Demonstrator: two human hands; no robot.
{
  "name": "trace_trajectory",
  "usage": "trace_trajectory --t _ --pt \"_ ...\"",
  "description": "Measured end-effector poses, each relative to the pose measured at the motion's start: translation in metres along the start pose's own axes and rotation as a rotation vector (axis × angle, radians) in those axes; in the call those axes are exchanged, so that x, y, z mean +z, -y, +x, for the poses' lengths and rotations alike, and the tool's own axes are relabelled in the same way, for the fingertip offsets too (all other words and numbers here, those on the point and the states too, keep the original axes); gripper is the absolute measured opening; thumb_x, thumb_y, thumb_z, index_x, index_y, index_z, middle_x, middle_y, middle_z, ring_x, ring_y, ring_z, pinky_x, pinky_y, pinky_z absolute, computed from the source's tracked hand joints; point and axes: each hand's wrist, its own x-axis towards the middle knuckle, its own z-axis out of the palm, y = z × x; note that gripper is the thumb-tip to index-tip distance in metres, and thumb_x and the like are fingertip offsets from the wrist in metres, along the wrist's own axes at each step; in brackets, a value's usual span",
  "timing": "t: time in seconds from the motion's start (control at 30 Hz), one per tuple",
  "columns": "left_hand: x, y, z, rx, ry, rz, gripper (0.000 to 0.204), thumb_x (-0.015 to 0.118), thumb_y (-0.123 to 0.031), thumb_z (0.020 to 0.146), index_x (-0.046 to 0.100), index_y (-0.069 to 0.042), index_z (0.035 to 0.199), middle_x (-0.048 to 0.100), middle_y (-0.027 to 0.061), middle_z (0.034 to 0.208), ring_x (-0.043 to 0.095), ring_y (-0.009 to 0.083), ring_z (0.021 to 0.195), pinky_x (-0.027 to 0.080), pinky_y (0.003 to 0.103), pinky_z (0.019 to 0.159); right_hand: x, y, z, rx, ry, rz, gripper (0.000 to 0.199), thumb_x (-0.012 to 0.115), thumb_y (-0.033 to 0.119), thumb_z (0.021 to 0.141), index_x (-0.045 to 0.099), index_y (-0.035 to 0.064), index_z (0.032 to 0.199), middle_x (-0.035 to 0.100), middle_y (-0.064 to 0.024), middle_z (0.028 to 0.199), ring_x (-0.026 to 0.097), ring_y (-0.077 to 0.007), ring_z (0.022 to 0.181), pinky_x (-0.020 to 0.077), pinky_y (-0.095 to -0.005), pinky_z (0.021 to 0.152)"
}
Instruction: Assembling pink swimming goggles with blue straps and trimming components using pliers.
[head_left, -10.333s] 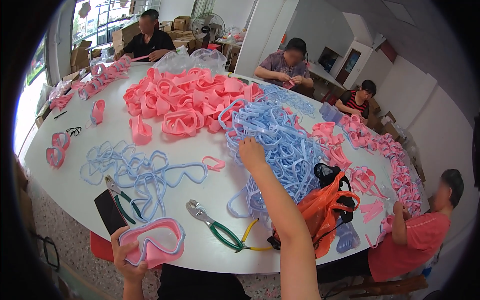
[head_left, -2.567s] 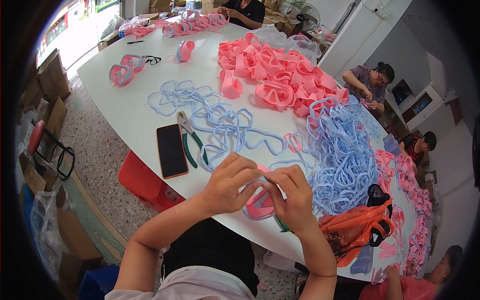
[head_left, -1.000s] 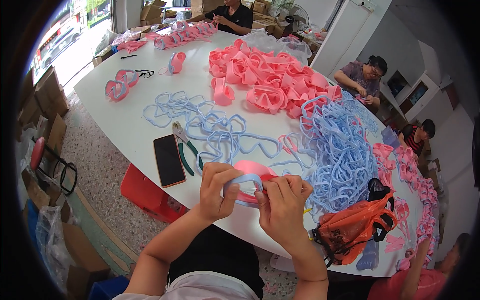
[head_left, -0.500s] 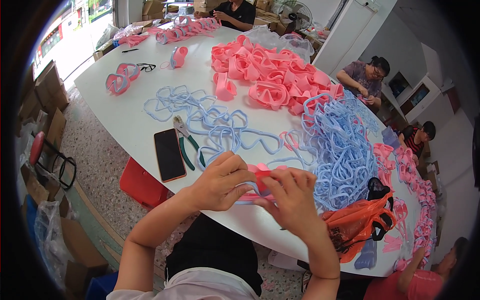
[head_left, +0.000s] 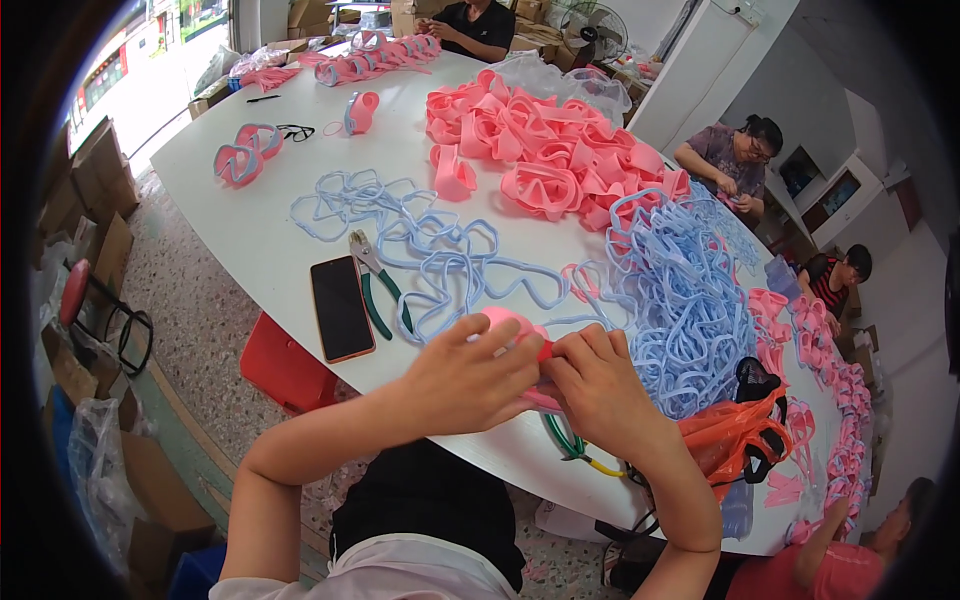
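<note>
A pink soft rubber goggle piece is between my two hands over the table's near edge, mostly covered by my fingers. My left hand is closed on its left side, fingers stretched across it. On its right side my right hand pinches it, thumb and fingers together. A small red bit shows between the hands. Beneath my right hand lies a tool with green and yellow handles. Just beyond my hands, light blue goggle frames lie loosely strung out on the table.
Pink goggle pieces are heaped at the back, beside a tangled blue frame pile. A phone and green-handled pliers lie left. An orange bag sits right. Several other people work around the white table.
My left hand has shifted right over the pink piece, and my right hand has changed its hold to a pinch. The green-and-yellow-handled tool has come into sight beneath my right hand.
</note>
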Motion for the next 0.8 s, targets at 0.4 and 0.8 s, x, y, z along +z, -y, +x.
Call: trace_trajectory --t 0.4,0.8 --pt "0.028 -0.003 -0.005 -0.042 -0.08 0.064 0.016 0.066 -0.019 0.072 0.062 -0.008 0.083 0.058 0.0035 0.096 0.05 0.0195 0.107 0.029 0.048 0.101 0.011 0.003 0.005 0.076 -0.035 -0.007 0.013 0.063 0.013 0.079 0.059 0.0036 0.088 0.052 -0.0084 0.091 0.046 -0.025 0.091 0.0331 -0.0379 0.077" --pt "0.021 0.01 -0.007 0.039 -0.083 0.07 0.022 0.075 -0.024 0.068 0.062 -0.01 0.08 0.055 0.0033 0.095 0.049 0.0206 0.099 0.036 0.041 0.089 -0.003 0.004 0.004 0.172 -0.1 0.189 0.025 0.072 0.01 0.075 0.062 0.0055 0.098 0.055 -0.0069 0.097 0.05 -0.025 0.092 0.0349 -0.0373 0.078"
